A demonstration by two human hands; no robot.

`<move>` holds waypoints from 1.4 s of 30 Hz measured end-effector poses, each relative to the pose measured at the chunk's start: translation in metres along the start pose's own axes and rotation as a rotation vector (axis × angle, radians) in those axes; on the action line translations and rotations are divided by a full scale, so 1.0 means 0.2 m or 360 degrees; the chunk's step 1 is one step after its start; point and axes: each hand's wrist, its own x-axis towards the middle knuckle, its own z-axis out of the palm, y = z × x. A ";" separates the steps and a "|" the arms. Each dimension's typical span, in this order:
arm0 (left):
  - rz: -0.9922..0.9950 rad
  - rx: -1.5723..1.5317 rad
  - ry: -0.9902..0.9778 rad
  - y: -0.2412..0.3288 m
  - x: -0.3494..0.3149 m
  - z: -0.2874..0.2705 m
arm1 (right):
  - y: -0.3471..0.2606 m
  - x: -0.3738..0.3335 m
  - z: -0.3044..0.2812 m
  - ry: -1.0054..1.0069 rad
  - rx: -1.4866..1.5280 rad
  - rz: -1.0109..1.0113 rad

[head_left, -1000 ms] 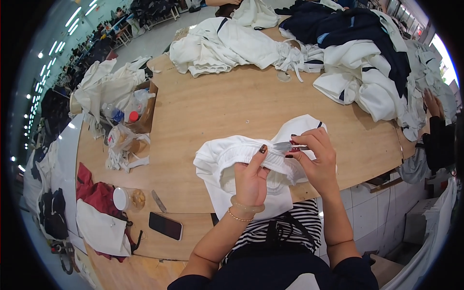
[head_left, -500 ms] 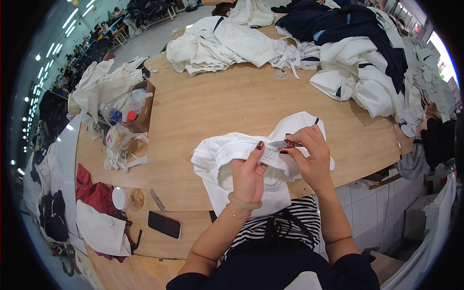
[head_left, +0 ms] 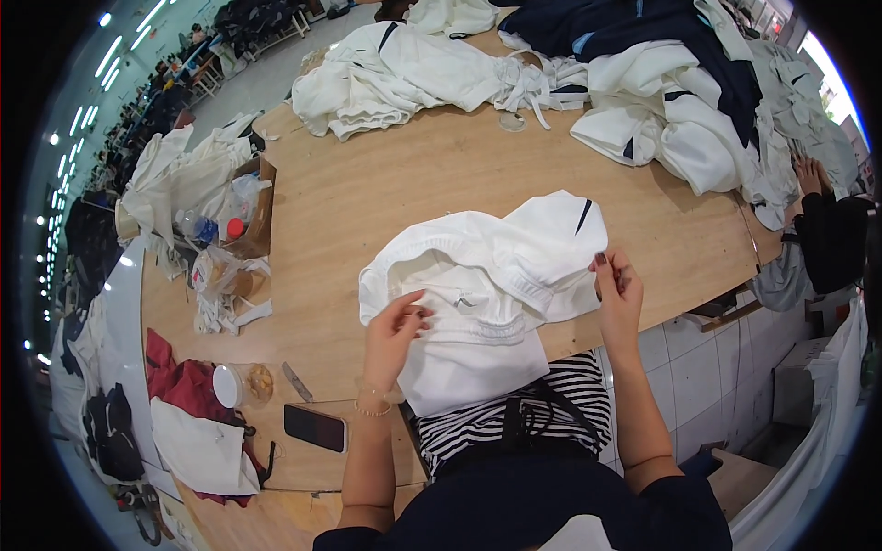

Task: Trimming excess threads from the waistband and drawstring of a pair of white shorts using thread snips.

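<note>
A white elastic-waist garment (head_left: 459,234) with a short navy stripe lies spread in front of me, its near end over the table edge by my lap. The gathered waistband curves round an opening with a small grey mark inside, too small to make out. My left hand (head_left: 393,335) is at the waistband's left side, fingers loosely bent and apart, touching the cloth. At the garment's right edge my right hand (head_left: 620,289) pinches the fabric between thumb and fingers. Whether the small snips are still in that hand cannot be seen.
White garments (head_left: 395,78) and a navy one (head_left: 671,41) are heaped at the far side. On the left are a cardboard box (head_left: 264,207) with bottles, a phone (head_left: 315,428), a jar (head_left: 227,386), a thin blade-like tool (head_left: 297,381) and red cloth (head_left: 188,372). Another person's hand (head_left: 810,174) is at far right.
My hands have moved apart from the waistband seam, the right one to the garment's right edge. The snips seen in my right hand no longer show. The garment lies flatter, its waist opening turned up.
</note>
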 end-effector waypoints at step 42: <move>-0.0020 0.0430 0.0661 -0.29 0.12 -0.22 | 0.47 0.08 -0.05 -0.0326 0.0059 0.0458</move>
